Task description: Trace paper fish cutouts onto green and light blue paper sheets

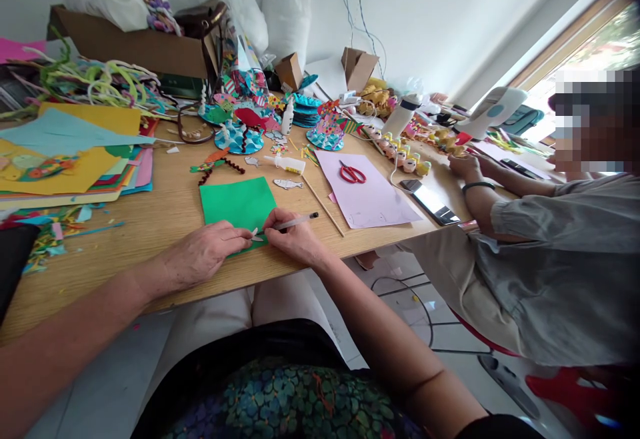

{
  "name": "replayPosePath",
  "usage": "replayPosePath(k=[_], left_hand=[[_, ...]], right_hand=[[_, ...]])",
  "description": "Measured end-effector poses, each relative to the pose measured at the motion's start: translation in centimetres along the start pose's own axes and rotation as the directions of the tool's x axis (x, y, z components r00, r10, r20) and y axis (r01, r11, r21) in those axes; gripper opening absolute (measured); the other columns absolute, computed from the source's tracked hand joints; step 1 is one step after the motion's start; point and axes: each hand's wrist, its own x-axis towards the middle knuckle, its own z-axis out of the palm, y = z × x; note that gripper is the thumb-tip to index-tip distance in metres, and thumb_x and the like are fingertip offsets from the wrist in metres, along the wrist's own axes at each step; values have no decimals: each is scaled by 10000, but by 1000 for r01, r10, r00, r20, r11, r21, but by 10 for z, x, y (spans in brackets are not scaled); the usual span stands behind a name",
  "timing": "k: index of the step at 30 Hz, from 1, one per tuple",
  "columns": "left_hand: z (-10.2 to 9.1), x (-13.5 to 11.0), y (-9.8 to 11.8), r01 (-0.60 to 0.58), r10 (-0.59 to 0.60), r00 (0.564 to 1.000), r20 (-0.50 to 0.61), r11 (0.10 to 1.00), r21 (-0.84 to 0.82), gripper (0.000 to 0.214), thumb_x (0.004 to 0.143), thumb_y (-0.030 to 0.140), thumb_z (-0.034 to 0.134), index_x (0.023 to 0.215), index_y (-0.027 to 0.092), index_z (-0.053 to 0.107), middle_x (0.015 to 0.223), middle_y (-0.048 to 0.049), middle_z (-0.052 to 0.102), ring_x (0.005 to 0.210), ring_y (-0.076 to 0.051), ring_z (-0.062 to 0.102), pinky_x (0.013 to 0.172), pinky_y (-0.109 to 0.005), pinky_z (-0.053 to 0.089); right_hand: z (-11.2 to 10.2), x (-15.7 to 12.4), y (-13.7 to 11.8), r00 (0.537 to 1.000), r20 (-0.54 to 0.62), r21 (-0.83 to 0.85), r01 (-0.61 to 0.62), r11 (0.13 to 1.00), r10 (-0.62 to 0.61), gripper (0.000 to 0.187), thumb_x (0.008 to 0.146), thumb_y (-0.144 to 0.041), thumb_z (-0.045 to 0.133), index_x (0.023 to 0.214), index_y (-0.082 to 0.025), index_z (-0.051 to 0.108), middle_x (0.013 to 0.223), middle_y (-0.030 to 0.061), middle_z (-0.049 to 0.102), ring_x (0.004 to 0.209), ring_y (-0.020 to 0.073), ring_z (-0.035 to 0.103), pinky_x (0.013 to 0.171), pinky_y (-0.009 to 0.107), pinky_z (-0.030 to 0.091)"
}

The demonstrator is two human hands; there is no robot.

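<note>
- We see the left hand (210, 244) palm down at the near edge of the green paper (237, 200), its fingers close together and gently bent.
- Its fingertips meet a small pale cutout (257, 235), which lies on the green paper near its lower edge; whether the thumb pinches it, we cannot tell.
- We see the right hand (295, 240) closed around a pen (295, 222), its fingers curled in, the writing end toward the cutout and the dark end slanting up to the right.
- The green paper lies flat on the table (120, 252), both hands covering part of its near side.
- Just beyond the right hand we find a fish cutout (289, 184), a glue bottle (286, 164) and a thin stick (325, 207).
- Farther right, we note red scissors (353, 173) on a pale purple sheet (370, 200).
</note>
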Motion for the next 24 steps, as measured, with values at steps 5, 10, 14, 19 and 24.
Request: replayPosePath(k=[5,10,14,19,24], left_hand=[[0,0,1,3,-3,1000,-3,1000,15,455,808,-22,311,1055,182,633,1095,-41,658,907,-166,547,824,-283,466],[1,0,1,7,-7,1000,4,1000,4,450,802,-22,320,1061,177,629,1113,-45,651,933,-167,547,838,-287,463],[0,1,1,16,-16,1000,16,1000,10,461,792,-19,315,1059,181,633,1101,-46,655,928,-170,548,838,-295,468],[-2,2,3,14,-15,1000,22,1000,20,452,797,-11,307,1045,177,635,1096,-49,659,915,-172,555,816,-296,476],[-2,1,2,11,-11,1000,10,1000,9,440,807,-6,317,1051,182,632,1101,-47,657,916,-170,555,828,-293,471]], right_hand=[[0,-1,-2,1000,7,-23,-7,1000,7,35,687,-159,497,662,-183,504,535,-65,478,509,80,426,483,205,300],[1,0,-1,1000,4,-44,3,999,-3,37,686,-158,496,660,-182,503,551,-60,486,519,81,430,490,206,301],[1,0,-2,1000,11,-49,1,999,0,42,687,-155,492,660,-185,502,540,-61,482,513,83,430,487,209,295],[1,-1,-2,1000,9,-76,-9,997,9,51,696,-157,495,656,-190,499,538,-63,482,528,87,437,495,205,296],[2,0,-1,999,-27,-96,17,995,-20,65,692,-148,489,645,-193,488,537,-68,466,544,87,441,518,198,312]])
